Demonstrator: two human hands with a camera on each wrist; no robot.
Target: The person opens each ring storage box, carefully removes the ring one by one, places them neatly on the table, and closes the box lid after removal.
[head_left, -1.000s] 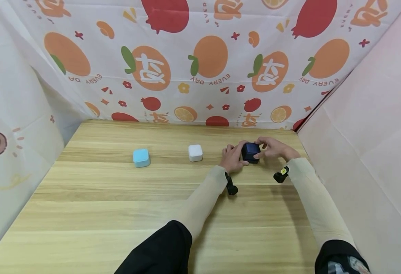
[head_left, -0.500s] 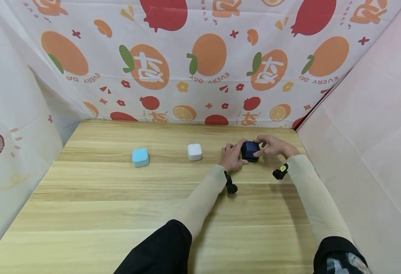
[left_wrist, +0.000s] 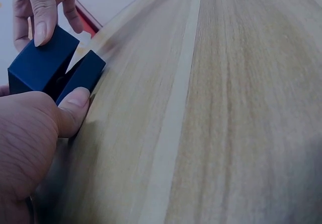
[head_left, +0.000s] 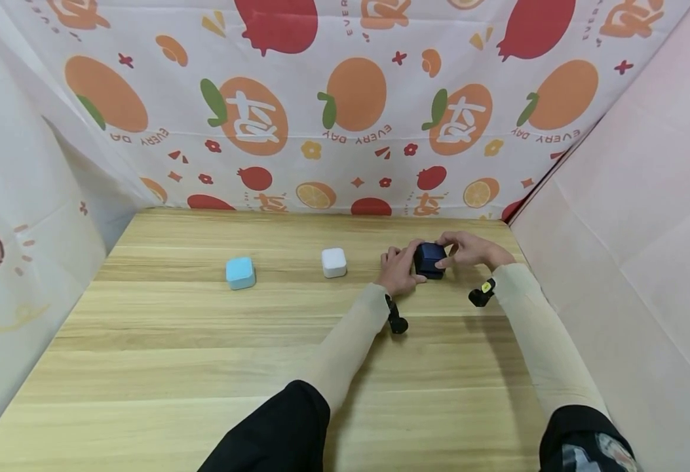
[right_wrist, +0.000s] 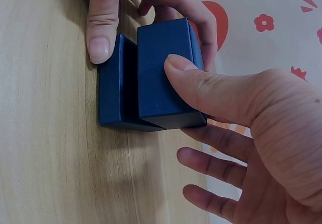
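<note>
A small dark blue box [head_left: 429, 259] stands on the wooden table [head_left: 203, 341] at the far right, with both hands on it. My left hand [head_left: 400, 270] grips its lower part, the thumb [left_wrist: 70, 110] pressed against the front of the base. My right hand [head_left: 468, 249] pinches the lid, thumb [right_wrist: 216, 90] on its near face and fingers behind. In the wrist views the dark blue box [right_wrist: 156, 78] shows a wedge-shaped gap between lid and base, so the dark blue box [left_wrist: 50, 65] is slightly open. What lies inside is hidden.
A white cube-shaped box [head_left: 334, 262] sits left of the hands and a light blue one [head_left: 240, 273] further left, both shut. Printed fabric walls [head_left: 345, 111] close in the table at the back and both sides. Bare wood lies in front.
Both hands stay on the dark blue box in the same spot. The head view has shifted slightly, so everything sits a little higher and further left.
</note>
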